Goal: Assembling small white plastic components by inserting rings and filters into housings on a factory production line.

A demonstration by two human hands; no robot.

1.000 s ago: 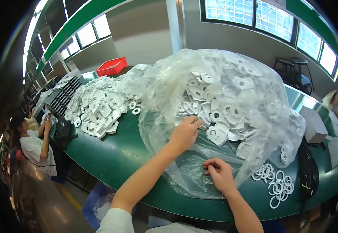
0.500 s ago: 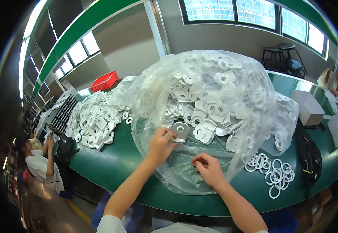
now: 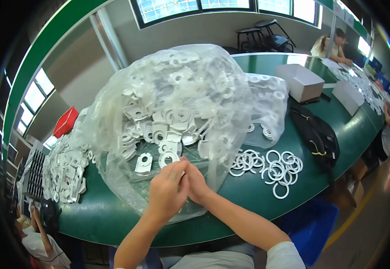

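My left hand [image 3: 167, 190] and my right hand [image 3: 198, 183] are pressed together over the near part of a clear plastic bag [image 3: 127, 190], fingers closed. A white ring-shaped part [image 3: 162, 160] sticks out just beyond the fingertips, and the hands seem to grip it between them; the fingers hide its lower side. Left of the hands, a flat white plate with a round hole [image 3: 144, 164] lies on the plastic. Behind it, a heap of similar white plates [image 3: 159, 130] fills the opening of the bag.
Loose white rings [image 3: 275, 170] lie to the right, near a black bag [image 3: 315, 132] and a white box [image 3: 300, 83]. More white plates [image 3: 65, 172] are piled at the left, beside a red bin [image 3: 66, 121]. Co-workers sit at both ends of the green table [image 3: 101, 224].
My view has swung to the right. My hands, apart before with the left one at a holed plate, have come together around a white ring-shaped part.
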